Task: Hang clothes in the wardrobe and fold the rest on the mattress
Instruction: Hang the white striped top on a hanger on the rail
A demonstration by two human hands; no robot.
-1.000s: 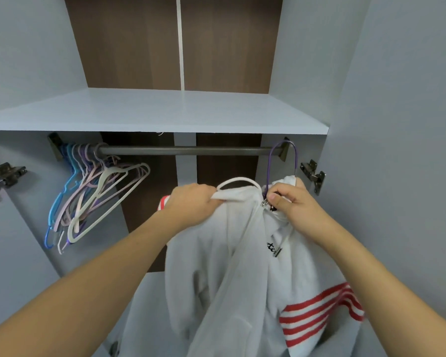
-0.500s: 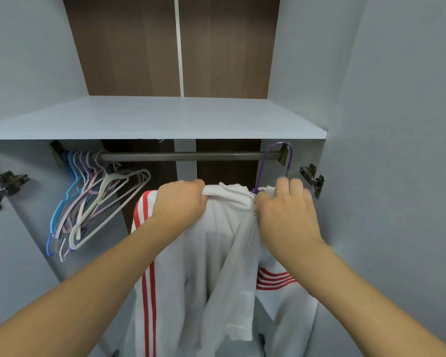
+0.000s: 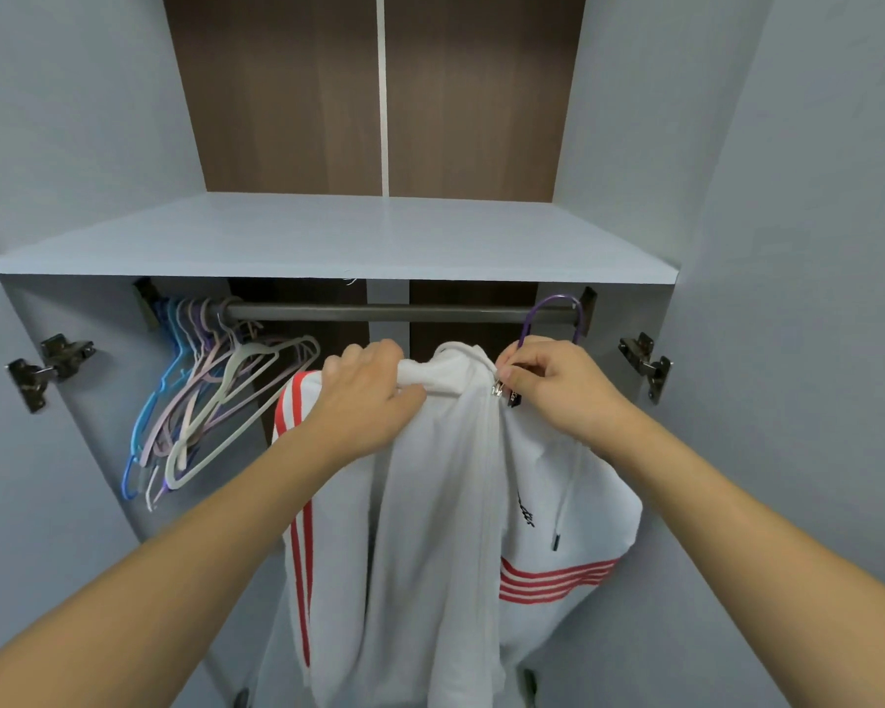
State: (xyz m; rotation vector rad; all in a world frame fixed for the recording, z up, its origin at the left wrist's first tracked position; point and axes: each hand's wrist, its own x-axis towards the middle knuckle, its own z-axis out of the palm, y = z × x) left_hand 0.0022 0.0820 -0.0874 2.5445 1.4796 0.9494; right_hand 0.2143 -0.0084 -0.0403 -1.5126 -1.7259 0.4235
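Observation:
A white zip hoodie [image 3: 430,528] with red stripes hangs below the wardrobe rail [image 3: 379,314] on a purple hanger [image 3: 553,311], whose hook sits over the rail's right end. My left hand [image 3: 366,401] grips the bunched fabric at the hoodie's left shoulder. My right hand [image 3: 558,388] pinches the collar by the zipper pull, just under the purple hook. The hanger's body is hidden inside the hoodie.
Several empty hangers [image 3: 210,396] in blue, pink, purple and white hang bunched at the rail's left end. A grey shelf [image 3: 338,242] runs right above the rail. Open doors with metal hinges [image 3: 47,367] flank both sides.
The hoodie has risen and spread out under the rail, with its left sleeve now hanging free. My right hand turned from covering the collar to pinching beside the zipper.

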